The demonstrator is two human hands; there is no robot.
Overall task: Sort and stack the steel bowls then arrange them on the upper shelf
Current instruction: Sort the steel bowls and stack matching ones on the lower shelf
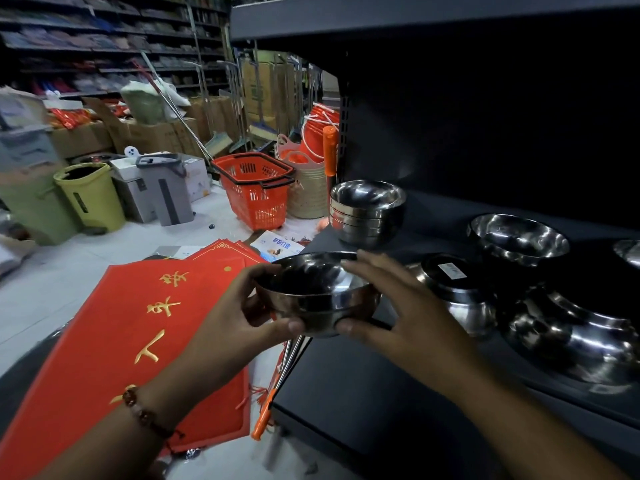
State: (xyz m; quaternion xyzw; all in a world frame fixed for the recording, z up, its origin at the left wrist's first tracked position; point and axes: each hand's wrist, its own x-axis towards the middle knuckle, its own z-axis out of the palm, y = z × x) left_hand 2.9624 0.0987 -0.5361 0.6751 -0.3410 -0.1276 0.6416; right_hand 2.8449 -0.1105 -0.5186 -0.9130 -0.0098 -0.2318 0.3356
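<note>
Hands, left [242,306] and right [391,306], gripping one steel bowl [311,292], four-bowl stack [367,213] behind

Steel bowls [367,212], silver-grey, mirror-bright; shelf [363,382], matt black; floor mats [138,341], red with gold characters; shopping basket [256,188], orange-red, black-rimmed; bin [91,197], yellow-green; wrist bracelet [142,410], brown beads.

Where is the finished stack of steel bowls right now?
In the head view, the stack of bowls stands at the shelf's left end, behind the held bowl, beside the red basket.
</note>
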